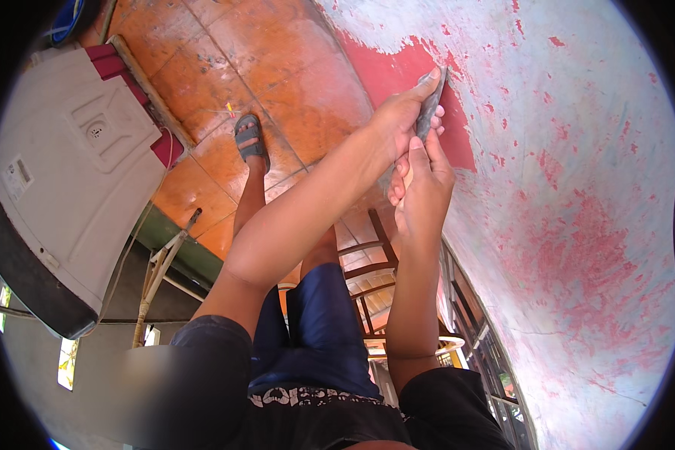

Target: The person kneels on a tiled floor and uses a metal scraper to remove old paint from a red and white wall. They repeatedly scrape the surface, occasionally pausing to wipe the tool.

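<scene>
Both hands are on one flat-bladed scraper (431, 107) with a grey, dusty metal blade, held close to the wall. My left hand (405, 112) grips the blade, its thumb lying along the upper part near the tip. Lower down, my right hand (426, 185) is closed around the light-coloured handle, mostly hidden by the fingers. The blade's long edge is by the painted wall (551, 140), where a bare red area borders flaking whitish-blue paint. Whether the edge touches the wall I cannot tell.
Orange floor tiles (202, 73) lie below, with my sandalled foot (251, 138) on them. A bulky grey plastic-backed appliance (79, 135) stands at the left. Behind me are a wooden chair (371, 264) and a barred window (484, 337). A blue container (67, 19) is at the upper left.
</scene>
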`<state>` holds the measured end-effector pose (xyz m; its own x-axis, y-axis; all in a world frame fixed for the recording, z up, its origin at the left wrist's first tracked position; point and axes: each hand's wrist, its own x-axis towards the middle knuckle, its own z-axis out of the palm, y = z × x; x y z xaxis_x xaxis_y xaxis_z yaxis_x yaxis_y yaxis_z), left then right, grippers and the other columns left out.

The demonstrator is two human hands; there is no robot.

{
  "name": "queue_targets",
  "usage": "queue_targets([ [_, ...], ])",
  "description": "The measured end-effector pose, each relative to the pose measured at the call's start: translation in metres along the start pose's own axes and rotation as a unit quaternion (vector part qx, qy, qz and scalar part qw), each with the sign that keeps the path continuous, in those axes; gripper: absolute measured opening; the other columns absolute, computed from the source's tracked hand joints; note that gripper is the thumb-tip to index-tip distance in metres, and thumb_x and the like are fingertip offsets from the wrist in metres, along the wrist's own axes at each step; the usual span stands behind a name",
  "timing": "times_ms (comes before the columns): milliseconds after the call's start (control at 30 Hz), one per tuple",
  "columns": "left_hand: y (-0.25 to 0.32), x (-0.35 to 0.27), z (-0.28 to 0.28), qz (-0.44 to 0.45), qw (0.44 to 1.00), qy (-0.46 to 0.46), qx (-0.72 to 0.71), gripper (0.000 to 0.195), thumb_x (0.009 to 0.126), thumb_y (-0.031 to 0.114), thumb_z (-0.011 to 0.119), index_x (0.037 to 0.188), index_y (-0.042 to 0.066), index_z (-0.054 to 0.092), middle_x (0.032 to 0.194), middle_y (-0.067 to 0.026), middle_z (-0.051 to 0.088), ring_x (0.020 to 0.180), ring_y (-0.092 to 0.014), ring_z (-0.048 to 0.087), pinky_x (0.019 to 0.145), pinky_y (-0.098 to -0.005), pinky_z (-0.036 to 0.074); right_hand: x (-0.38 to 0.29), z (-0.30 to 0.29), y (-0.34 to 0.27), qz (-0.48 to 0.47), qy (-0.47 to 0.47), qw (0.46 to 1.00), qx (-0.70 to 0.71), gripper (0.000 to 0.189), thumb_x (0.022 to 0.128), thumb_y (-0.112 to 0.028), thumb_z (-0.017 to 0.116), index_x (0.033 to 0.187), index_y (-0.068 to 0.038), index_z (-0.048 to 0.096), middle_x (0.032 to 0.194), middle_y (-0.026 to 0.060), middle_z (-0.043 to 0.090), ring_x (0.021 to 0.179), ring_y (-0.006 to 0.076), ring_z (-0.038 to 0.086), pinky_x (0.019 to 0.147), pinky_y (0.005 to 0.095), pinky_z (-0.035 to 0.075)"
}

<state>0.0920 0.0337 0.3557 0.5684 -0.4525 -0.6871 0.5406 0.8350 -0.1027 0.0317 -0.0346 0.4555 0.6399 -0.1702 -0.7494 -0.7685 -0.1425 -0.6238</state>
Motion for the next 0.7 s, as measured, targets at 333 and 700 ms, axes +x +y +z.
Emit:
queue_targets([
  [333,0.017,0.001,-0.006,0.027,0.999,0.011,0.037,0.049,0.091,0.06,0.071,0.093,0.014,0.054,0.071,0.0006,0.053,0.061,-0.014,0.053,0.055,-0.0298,0.053,0.004,0.024,-0.004,-0.033,-0.009,0.999,0.02,0.042,0.106,-0.014,0.051,0.147,0.0,0.05,0.068,-0.0008,0.049,0.047,0.0054,0.041,0.04,0.0222,0.032],
  [700,0.015,0.013,-0.015,0.047,0.998,-0.002,0.036,0.053,0.093,0.063,0.067,0.1,0.012,0.054,0.074,0.0013,0.053,0.066,-0.012,0.052,0.06,-0.0301,0.054,0.019,0.014,0.014,-0.053,-0.042,0.998,0.005,0.048,0.106,-0.013,0.051,0.153,-0.007,0.045,0.069,-0.0028,0.049,0.047,0.0046,0.039,0.04,0.0224,0.033],
])
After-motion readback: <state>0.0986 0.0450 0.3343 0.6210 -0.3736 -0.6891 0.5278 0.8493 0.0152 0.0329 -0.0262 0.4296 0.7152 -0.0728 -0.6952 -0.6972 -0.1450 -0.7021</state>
